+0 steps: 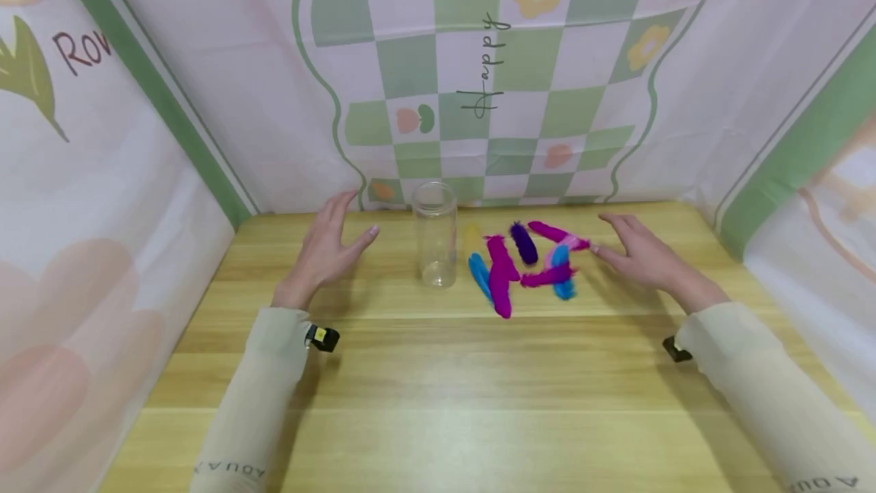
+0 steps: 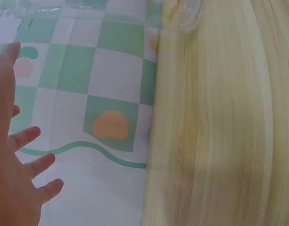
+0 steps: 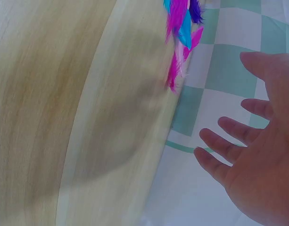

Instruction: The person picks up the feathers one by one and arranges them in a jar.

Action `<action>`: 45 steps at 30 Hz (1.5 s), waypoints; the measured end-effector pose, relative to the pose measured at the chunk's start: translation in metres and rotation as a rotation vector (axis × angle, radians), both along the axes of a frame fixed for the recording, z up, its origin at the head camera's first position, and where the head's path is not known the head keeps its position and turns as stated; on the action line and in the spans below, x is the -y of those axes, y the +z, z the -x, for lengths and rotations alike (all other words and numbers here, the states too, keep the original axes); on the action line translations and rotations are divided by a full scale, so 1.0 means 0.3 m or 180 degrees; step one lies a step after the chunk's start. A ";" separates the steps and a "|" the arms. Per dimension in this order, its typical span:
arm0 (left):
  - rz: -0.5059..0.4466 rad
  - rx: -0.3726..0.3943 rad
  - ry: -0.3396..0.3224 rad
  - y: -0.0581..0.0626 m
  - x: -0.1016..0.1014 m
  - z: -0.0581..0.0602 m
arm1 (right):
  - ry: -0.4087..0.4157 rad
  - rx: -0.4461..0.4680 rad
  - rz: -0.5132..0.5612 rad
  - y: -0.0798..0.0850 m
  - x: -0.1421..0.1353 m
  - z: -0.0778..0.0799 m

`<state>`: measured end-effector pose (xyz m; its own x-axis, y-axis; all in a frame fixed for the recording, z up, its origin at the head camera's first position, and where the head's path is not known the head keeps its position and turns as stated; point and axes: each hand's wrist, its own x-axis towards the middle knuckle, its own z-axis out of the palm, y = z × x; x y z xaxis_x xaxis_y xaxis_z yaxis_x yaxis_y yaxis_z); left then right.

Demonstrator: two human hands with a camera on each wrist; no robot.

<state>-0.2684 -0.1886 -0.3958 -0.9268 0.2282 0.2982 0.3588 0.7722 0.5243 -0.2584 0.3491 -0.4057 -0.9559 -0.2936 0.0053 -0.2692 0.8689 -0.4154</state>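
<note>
A clear, empty-looking jar stands upright on the wooden table; its side also crosses the top of the left wrist view. Right of it lie several feathers: magenta ones, a dark purple one, blue ones, a pale pink one and a yellow one. My left hand is held to the left of the jar, fingers spread and apart from it. On the other side, my right hand hovers near the right end of the feathers, its fingers loosely extended and holding nothing.
The wooden table runs back to a hanging cloth with green checks. More printed cloth walls rise on the left and right. Each wrist carries a small black camera.
</note>
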 end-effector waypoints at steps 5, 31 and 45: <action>-0.0150 0.0074 -0.0013 -0.001 -0.001 0.001 | 0.0034 -0.0079 0.0031 0.003 0.004 -0.006; -0.1057 0.0092 -0.0454 -0.021 -0.034 0.002 | 0.0221 -0.0271 0.0252 0.017 0.043 -0.006; -0.1203 0.0237 -0.0583 -0.043 -0.066 -0.005 | 0.0264 -0.0264 0.0211 0.004 0.069 -0.010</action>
